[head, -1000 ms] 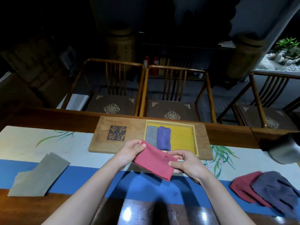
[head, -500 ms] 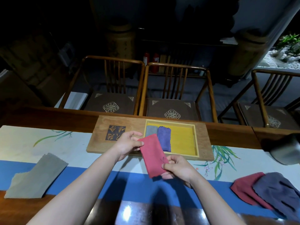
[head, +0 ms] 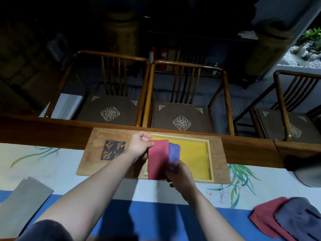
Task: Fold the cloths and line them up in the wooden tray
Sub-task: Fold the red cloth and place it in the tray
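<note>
A folded red cloth [head: 158,159] hangs lengthwise over the left side of the wooden tray [head: 209,159], which has a yellow floor. My left hand [head: 140,145] pinches its far corner, and my right hand [head: 178,174] holds its near edge. A folded purple cloth [head: 174,152] lies in the tray just right of the red one. The red cloth hides the grey folded cloth seen earlier. Unfolded cloths lie on the table: a grey one [head: 22,204] at the left, a dark red one [head: 265,216] and a dark grey one [head: 300,218] at the right.
The tray sits in a wooden board [head: 97,153] with a carved dark panel, on a white and blue table runner [head: 52,171]. Three wooden chairs [head: 112,108] stand beyond the table's far edge. A dark rounded object [head: 307,171] is at the right edge.
Both hands carried the red cloth forward from above the runner to over the tray, turning it lengthwise; it now covers the grey folded cloth.
</note>
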